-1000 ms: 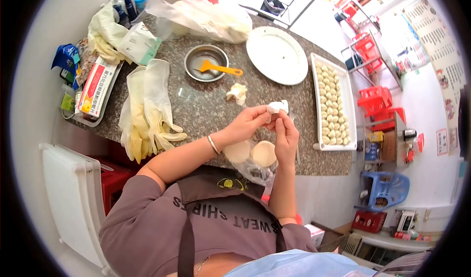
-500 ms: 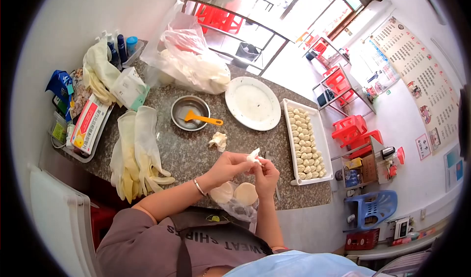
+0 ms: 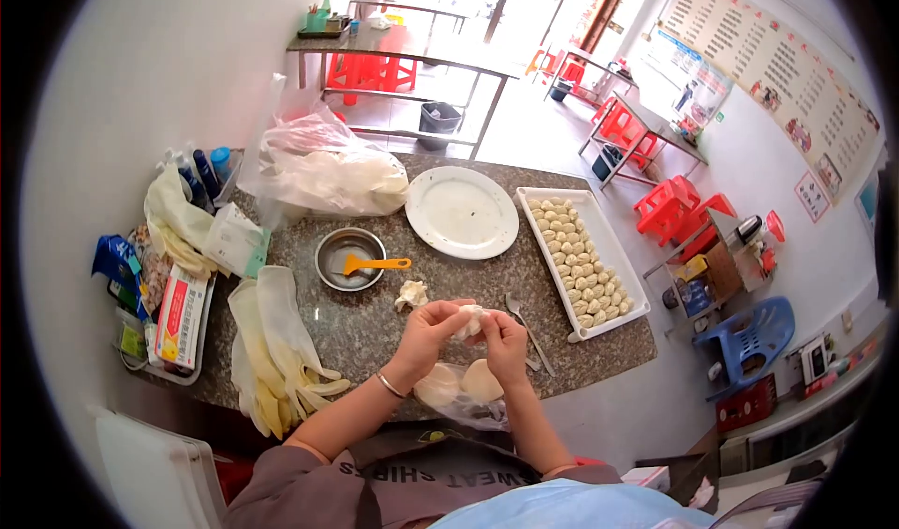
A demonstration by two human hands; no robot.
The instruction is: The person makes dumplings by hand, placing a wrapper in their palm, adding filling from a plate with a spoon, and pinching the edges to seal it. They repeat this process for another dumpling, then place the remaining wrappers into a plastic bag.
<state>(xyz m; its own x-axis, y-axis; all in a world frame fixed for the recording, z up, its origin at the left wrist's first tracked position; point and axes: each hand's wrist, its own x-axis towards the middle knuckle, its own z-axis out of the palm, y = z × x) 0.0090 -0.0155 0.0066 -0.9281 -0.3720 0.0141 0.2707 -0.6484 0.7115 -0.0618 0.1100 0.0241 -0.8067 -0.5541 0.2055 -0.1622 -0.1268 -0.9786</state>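
Note:
My left hand (image 3: 433, 330) and my right hand (image 3: 507, 345) meet above the table's near edge. Both pinch a crumpled white tissue (image 3: 474, 321) between their fingertips. Just below them, round pale dough wrappers (image 3: 438, 386) lie in two stacks on a clear plastic bag (image 3: 468, 418). A metal spoon (image 3: 536, 342) rests right of my right hand. Another crumpled tissue (image 3: 411, 295) sits beyond my left hand. Farther off stands a steel bowl (image 3: 330, 269) with an orange-handled scraper (image 3: 375, 264) in it.
A white plate (image 3: 461, 213) lies beyond my hands. To the right, a white tray (image 3: 609, 218) holds many dumplings (image 3: 585, 276). On the left are pale gloves (image 3: 272, 342), a tissue pack (image 3: 234, 239) and a tray of boxes (image 3: 183, 314). A filled plastic bag (image 3: 323, 164) stands at the back.
The camera view has tilted up and shifted. My hands stay together on the tissue, which now looks more bunched up between the fingers.

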